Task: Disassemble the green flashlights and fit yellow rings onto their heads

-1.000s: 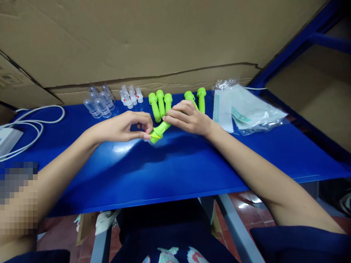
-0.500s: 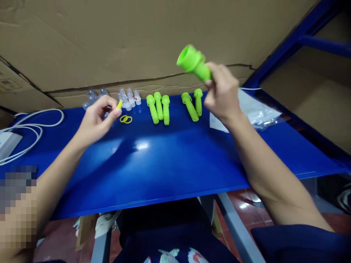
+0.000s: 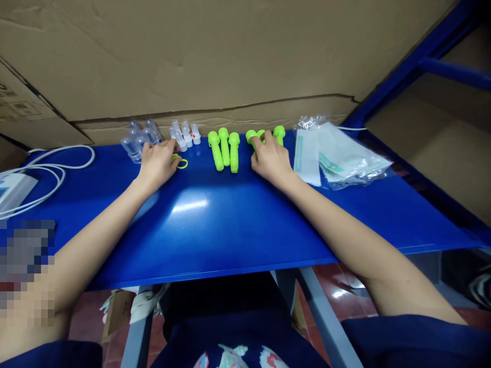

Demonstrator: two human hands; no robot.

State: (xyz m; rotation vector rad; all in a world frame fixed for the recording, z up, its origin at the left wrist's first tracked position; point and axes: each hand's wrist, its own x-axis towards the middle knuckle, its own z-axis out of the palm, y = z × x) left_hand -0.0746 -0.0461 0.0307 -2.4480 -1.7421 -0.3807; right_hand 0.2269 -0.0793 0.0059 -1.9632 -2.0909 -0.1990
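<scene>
My left hand [image 3: 156, 162] lies palm down on the blue table [image 3: 238, 220], fingers bent, its thumb and fingertips on a small yellow ring [image 3: 175, 157]. Another yellow ring [image 3: 183, 163] lies just right of it. My right hand [image 3: 270, 159] rests with curled fingers on a green tube [image 3: 252, 137] lying on the table, beside two more green tubes [image 3: 280, 134]. Three green tubes [image 3: 224, 148] lie in a row between my hands.
Clear vials [image 3: 135, 139] and small white-capped vials [image 3: 186, 134] stand at the back by the cardboard wall [image 3: 230, 61]. Clear plastic bags [image 3: 337, 156] lie to the right. A white cable [image 3: 46, 168] and a white device [image 3: 13, 186] sit at the far left.
My right hand has come down from the air and laid the green tube with the others. My left hand has moved its yellow piece down to the rings.
</scene>
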